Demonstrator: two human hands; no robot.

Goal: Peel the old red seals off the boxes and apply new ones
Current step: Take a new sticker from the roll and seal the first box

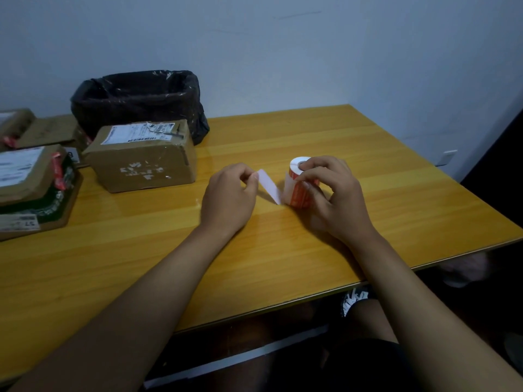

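Right hand [325,190] grips the roll of red seals [299,183] upright on the wooden table [368,171]; left hand [230,193] pinches its loose white tail [269,187] — a sharp tug could tear it.

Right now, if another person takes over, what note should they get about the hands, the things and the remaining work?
Left hand pinches the white strip pulled off the roll. Right hand holds the roll upright on the table.
Nearest box shows no red seal on the sides in view.
Boxes at left still have old red seals.
Bin stands behind.
Left: seal the near box, peel and reseal the others.
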